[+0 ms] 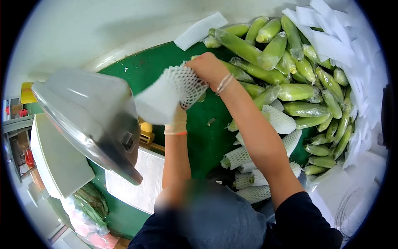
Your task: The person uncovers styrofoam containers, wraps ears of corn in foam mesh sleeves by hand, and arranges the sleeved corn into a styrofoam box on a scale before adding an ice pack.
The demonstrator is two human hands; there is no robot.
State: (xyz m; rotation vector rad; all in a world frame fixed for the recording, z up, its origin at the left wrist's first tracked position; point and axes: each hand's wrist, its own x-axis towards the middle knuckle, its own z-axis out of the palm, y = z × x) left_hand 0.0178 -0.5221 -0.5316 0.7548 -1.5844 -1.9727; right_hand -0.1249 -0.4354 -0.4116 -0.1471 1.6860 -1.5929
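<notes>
My right hand (209,69), with a pale band at the wrist, is closed on the upper edge of a white foam net sleeve (182,85). The sleeve's left end is smeared by motion. Below it is my left hand (178,119), in a cream glove with an orange cuff; the sleeve covers its fingers, so their grip cannot be seen. A little green shows at the sleeve's right edge. Several corn cobs (300,92) in clear film are heaped to the right of my hands. Nearer my body lie several cobs in foam net sleeves (240,157).
A grey metal housing (95,120) juts in at left, beside a pale board (134,178) and a yellow object (146,130). White foam sleeves (356,87) are stacked along the right side. One flat sleeve (201,31) lies at the back edge of the green tabletop (145,62).
</notes>
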